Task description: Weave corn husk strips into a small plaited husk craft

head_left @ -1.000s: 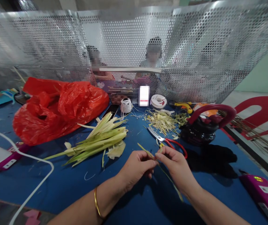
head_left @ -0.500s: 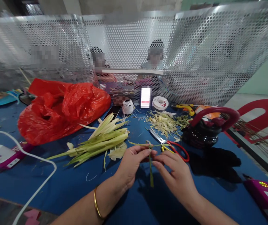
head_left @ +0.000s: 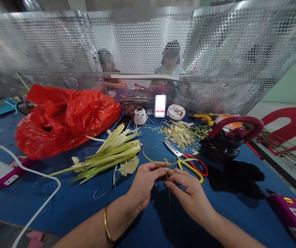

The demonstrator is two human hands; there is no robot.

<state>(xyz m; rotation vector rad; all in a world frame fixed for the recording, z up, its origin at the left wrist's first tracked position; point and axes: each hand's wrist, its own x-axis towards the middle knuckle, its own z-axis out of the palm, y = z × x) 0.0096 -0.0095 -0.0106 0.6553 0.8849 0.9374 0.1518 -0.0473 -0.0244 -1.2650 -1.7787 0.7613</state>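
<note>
My left hand (head_left: pixel 146 181) and my right hand (head_left: pixel 186 191) meet over the blue table (head_left: pixel 67 203), both pinching thin green leaf strips (head_left: pixel 163 162) that cross between the fingertips. One strip sticks out to the left and another to the right. A pile of long green leaves (head_left: pixel 109 155) lies just left of my left hand. Scissors with red and yellow handles (head_left: pixel 189 162) lie right behind my right hand.
A red plastic bag (head_left: pixel 65 117) sits at the back left. Leaf scraps (head_left: pixel 180 132), a string ball (head_left: pixel 139 116), a tape roll (head_left: pixel 175 111), a phone (head_left: pixel 122 122) and a dark basket with a red handle (head_left: pixel 227 139) stand behind. A perforated metal screen (head_left: pixel 215 51) closes the back; people sit beyond it.
The strip that hung down from my fingers a second ago now lies crossed with another between both hands. My right hand has moved in closer to the left.
</note>
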